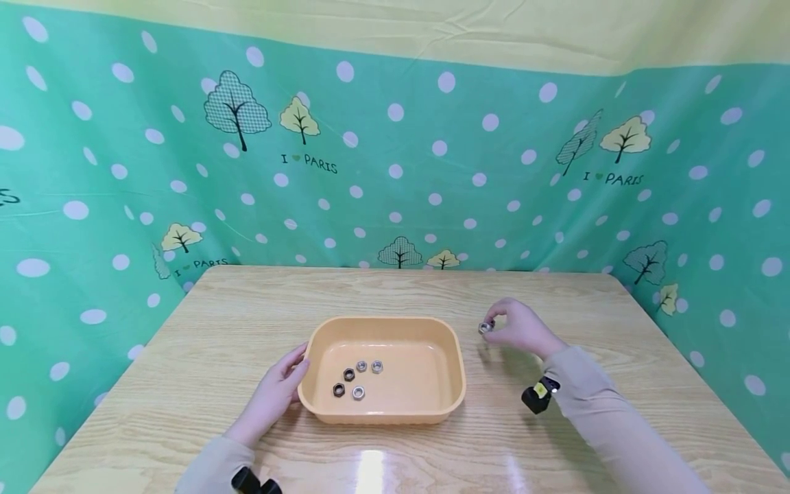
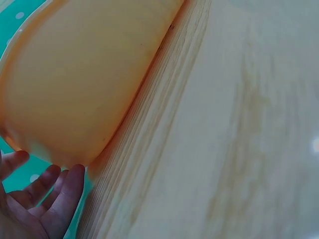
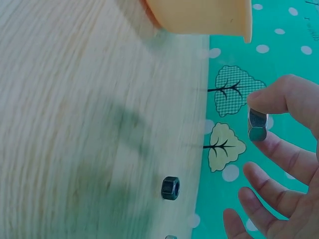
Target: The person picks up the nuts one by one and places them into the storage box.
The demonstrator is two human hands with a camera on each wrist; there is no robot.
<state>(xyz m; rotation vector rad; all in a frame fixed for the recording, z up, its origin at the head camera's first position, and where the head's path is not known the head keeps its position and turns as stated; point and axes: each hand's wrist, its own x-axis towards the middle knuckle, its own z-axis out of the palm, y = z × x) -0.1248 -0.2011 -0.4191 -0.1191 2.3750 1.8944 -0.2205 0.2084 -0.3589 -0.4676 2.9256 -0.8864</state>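
Sleeves covered my forearms, with a black device at each wrist. My left hand rested against the left end of the orange tray, its fingers extended and touching the outer wall without clenching. That tray stood on the wooden tabletop, about midway between the left and right edges. Inside, toward its left end, five loose nuts lay apart from one another: three bright, two dark. Beyond the tray's right wall, my right hand grasped a silver nut between thumb and forefinger, held above the surface (my other fingers were loosely spread, as the right wrist view showed). Past it, a black nut lay on the tabletop, toward the far edge; a sliver of something else was too cut off to tell. Behind the far edge hung a green curtain, dotted white and printed with trees, with a pale yellow band along its top.
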